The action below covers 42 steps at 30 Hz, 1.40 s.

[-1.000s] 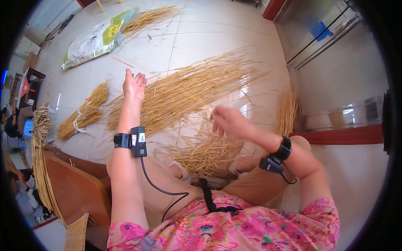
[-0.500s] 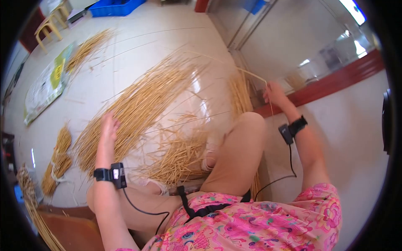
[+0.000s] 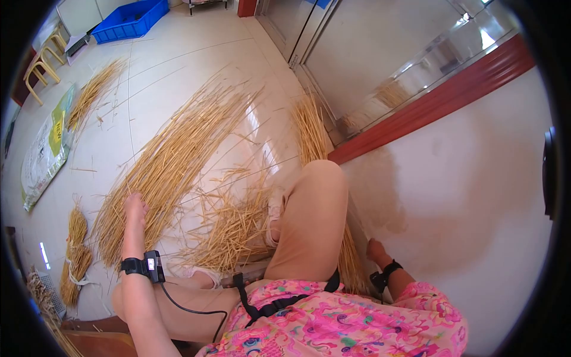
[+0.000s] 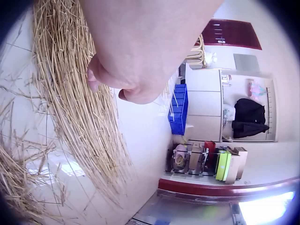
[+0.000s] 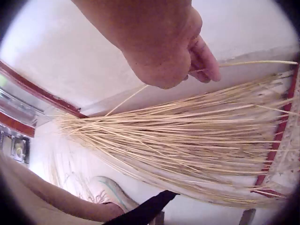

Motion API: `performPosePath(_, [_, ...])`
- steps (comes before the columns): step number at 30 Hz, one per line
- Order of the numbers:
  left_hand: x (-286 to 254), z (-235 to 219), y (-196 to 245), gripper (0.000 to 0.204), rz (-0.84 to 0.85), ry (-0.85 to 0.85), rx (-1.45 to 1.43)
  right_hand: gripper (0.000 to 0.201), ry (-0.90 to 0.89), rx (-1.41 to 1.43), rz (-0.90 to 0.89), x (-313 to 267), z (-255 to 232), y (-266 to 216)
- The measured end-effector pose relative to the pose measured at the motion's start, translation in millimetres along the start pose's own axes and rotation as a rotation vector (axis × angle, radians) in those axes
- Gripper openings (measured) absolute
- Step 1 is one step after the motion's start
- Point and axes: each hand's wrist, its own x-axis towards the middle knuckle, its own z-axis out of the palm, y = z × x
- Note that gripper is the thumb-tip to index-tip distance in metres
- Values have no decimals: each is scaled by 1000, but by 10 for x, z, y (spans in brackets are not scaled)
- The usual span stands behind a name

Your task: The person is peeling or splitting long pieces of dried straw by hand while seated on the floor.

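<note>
My left hand [image 3: 137, 211] hangs over the near end of a wide spread of long straw stalks [image 3: 178, 143], its fingers loosely bent; nothing shows in it. In the left wrist view that hand [image 4: 124, 82] is seen mostly from its back, with the stalks [image 4: 79, 89] beyond. Low beside the white wall, my right hand [image 3: 376, 251] is by my right leg. The right wrist view shows this hand [image 5: 199, 58] holding a single straw [image 5: 258, 62], which sticks out on both sides. Below it lies a fanned pile of straw stalks [image 5: 178, 129] along the wall.
Short broken straw pieces [image 3: 232, 235] lie around my feet. To the left are a tied straw bundle [image 3: 76, 256] and a printed sack [image 3: 47, 149] with straw at its mouth. A blue crate [image 3: 131, 21] stands at the back, and a red ledge [image 3: 440, 98] runs along the right.
The right hand swung from in front of me out to the right, took a straw along, then came down and back beside the wall. The view turned right; the left hand's open palm has turned over.
</note>
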Motion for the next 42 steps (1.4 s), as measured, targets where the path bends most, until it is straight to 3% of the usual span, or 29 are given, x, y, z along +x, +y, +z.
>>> performPosePath(1, [65, -37, -113, 29, 4, -22, 27, 31, -82, -95, -52, -20, 59, -9])
performPosePath(4, [90, -21, -263, 19, 26, -57, 115, 20, -594, -537, -371, -185, -144, -246])
performPosePath(7, [-62, 83, -288, 12, 55, 8, 198, 21, -678, -583, -382, -312, -134, -271])
performPosePath(10, [92, 90, -507, 13, 81, 52, 258, 22, -473, -77, 178, -209, 675, 225])
performPosePath(13, [207, 37, -603, 24, 76, 20, 331, 27, -348, -37, 43, -137, 662, 157])
performPosePath(15, [77, 94, -566, 38, 53, 64, 380, 33, -138, 79, 171, -7, 346, -245])
performPosePath(16, [-16, 137, -510, 39, 44, 51, 388, 34, -56, 119, -96, 206, 158, -346])
performPosePath(17, [-122, 185, -420, 39, 37, 39, 396, 29, 271, 122, -450, 223, -334, -823])
performPosePath(18, [-213, 235, -339, 40, 31, 25, 405, 29, 362, 194, -604, 328, -688, -1197])
performPosePath(23, [-570, 482, -37, 39, 65, -70, 341, 32, 42, 622, -728, 1118, -1740, -2553])
performPosePath(25, [-671, 600, 72, 39, 73, -97, 369, 33, -13, 629, -723, 1702, -1654, -2959])
performPosePath(26, [-706, 639, 101, 39, 68, -112, 401, 35, 44, 546, -720, 2176, -1291, -3091])
performPosePath(29, [-696, 703, 67, 40, 65, -123, 401, 35, -4, 434, -726, 2586, -1277, -3440])
performPosePath(32, [-637, 718, 10, 41, 51, -93, 428, 38, -65, 368, -673, 2985, -1182, -3601])
performPosePath(35, [-595, 685, -67, 41, 51, -65, 453, 45, 131, 556, -593, 3147, -1193, -3594])
performPosePath(38, [-616, 723, -23, 42, 3, -28, 516, 51, 293, 336, -467, 3283, -1316, -3434])
performPosePath(41, [-561, 702, -93, 42, -23, -19, 533, 53, 74, 546, -324, 3198, -1722, -3245])
performPosePath(42, [-542, 680, -121, 42, -22, -21, 526, 51, 153, 563, -305, 3179, -1701, -3197])
